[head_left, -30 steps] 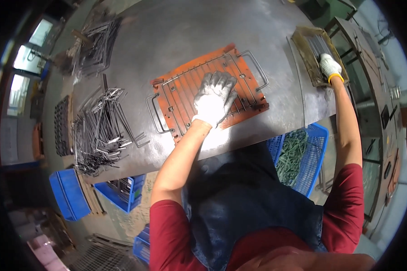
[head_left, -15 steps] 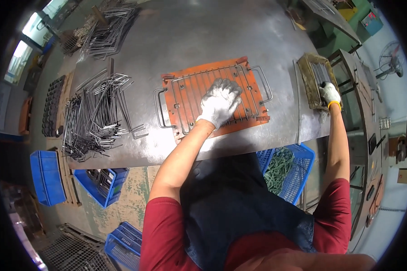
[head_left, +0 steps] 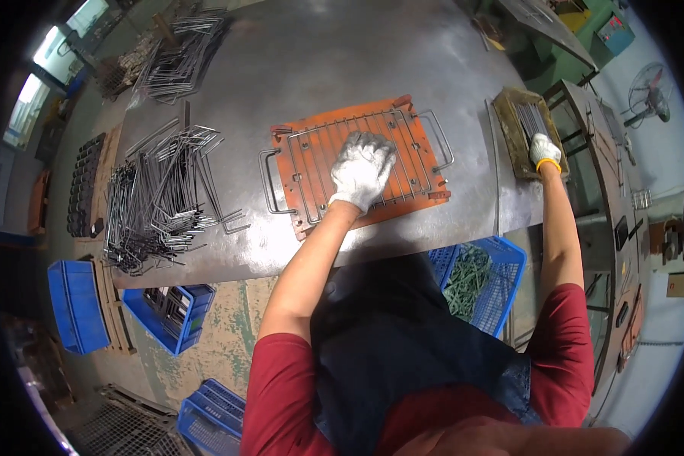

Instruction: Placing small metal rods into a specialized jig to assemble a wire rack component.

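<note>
Left hand (head_left: 362,169) (gloved) lies flat, fingers spread, on the wire grill rack (head_left: 357,156) in the orange jig (head_left: 355,166), dead ahead, long axis left-right. Right hand (head_left: 544,148) is way out right at the tray of straight rods (head_left: 526,131); can't tell whether it grips any.

One orange jig plate (head_left: 357,163) seen, one wire grid (head_left: 342,152) laid on it. One tray of straight rods (head_left: 526,129) counted. Two heaps of bent wire (head_left: 159,197) (head_left: 178,53) noted, pieces uncountable. Five blue crates (head_left: 76,304) (head_left: 171,315) (head_left: 482,281) (head_left: 213,403) (head_left: 197,437) counted. Two gloved hands (head_left: 361,169) (head_left: 543,148) seen.
</note>
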